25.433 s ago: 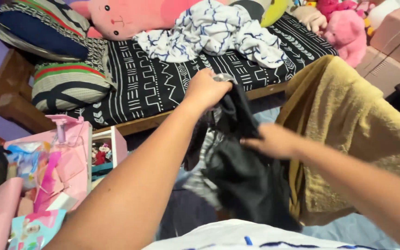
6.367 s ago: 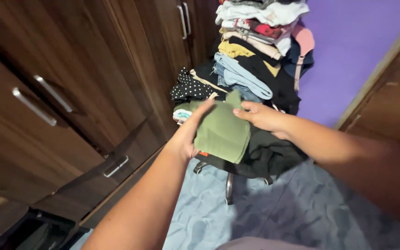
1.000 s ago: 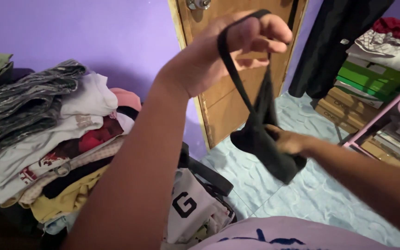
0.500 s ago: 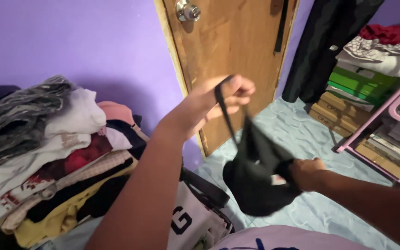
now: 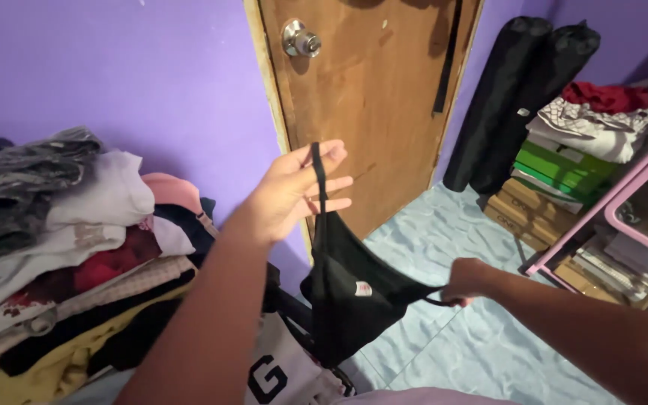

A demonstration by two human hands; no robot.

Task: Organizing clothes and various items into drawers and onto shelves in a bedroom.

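- Up in front of the wooden door (image 5: 384, 112), the left hand (image 5: 294, 195) is raised with its fingers loosely spread and only half curled; one thin strap of a black strappy top (image 5: 343, 289) runs across its fingers and hangs from them.
- Lower and to the right, the right hand (image 5: 465, 281) is closed in a fist around the other strap, drawing it out sideways so that it runs taut.
- One black top is in hand: its body sags in the air between and below the two hands, nearer the left one, with a small white label facing the camera. It rests on nothing.
- Just under the hanging top lies one white cloth with a large dark letter (image 5: 283, 375), at the bottom edge of the view.
- Left of the left arm, one tall pile of folded clothes (image 5: 69, 247) shows grey, white, pink, red, black and yellow layers against the purple wall (image 5: 129, 67).
- One round metal doorknob (image 5: 299, 39) sits near the door's left edge.
- Beyond the right hand, two black rolled-up bundles (image 5: 519, 97) lean upright in the corner, beside a stack of green and brown boxes (image 5: 556, 176) topped with folded cloths.
- A pink-framed shelf (image 5: 624, 199) stands at the right edge, on the pale blue floor (image 5: 459, 337).
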